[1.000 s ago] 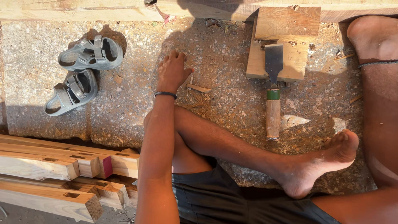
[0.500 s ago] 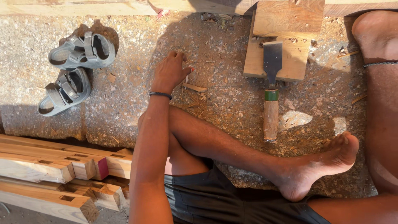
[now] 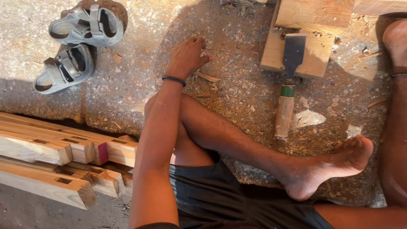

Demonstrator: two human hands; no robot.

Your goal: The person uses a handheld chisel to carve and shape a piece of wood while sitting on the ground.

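One hand shows: the left hand (image 3: 188,55) rests fingers-down on the stone floor (image 3: 127,97), grasping nothing, hardly shifted since a second ago. The chisel (image 3: 288,80) lies untouched to its right, blade on a wooden block (image 3: 313,59). The right hand is unseen.

The left hand (image 3: 187,56) rests fingers-down on the stone floor (image 3: 127,85) among wood chips (image 3: 206,77), with a pair of sandals (image 3: 78,46) lying side by side well to its left, one farther than the other. To the right of the hand a chisel (image 3: 288,80) lies with its blade on a wooden block (image 3: 316,51) at the far edge and its handle pointing near, on the floor. Stacked timber pieces (image 3: 55,157) lie at the near left beside the person's arm, and a bare foot (image 3: 330,165) rests on the floor at the near right, nearer than the chisel's handle.
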